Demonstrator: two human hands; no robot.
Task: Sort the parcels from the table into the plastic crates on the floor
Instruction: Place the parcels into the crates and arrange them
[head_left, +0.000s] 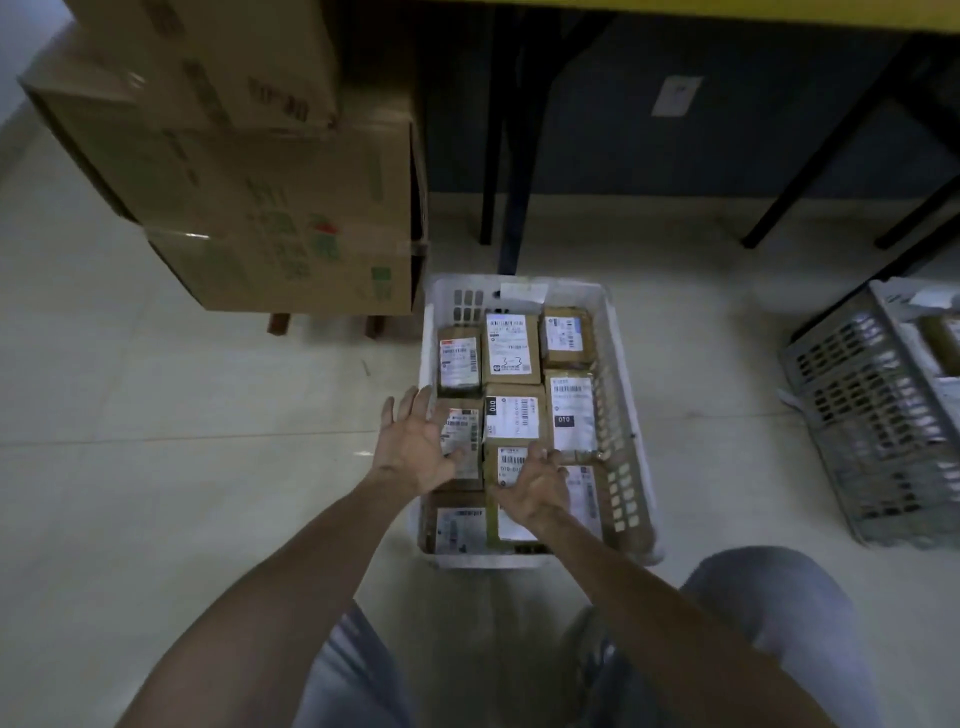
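The left hand (415, 447) and right hand (535, 486) hover, fingers (410, 402) spread wide and holding nothing, over the white plastic crate (618, 415) on the floor (208, 467), so full of brown cardboard parcels (511, 348) that 1 more could slide off.

Pale tiled floor (156, 415) fills most of the frame in dim light. Along the top runs a dark blue-grey wall (779, 145) behind a yellow desk (727, 9) on black legs (511, 156). Stacked cardboard boxes (270, 208) stand at upper left.
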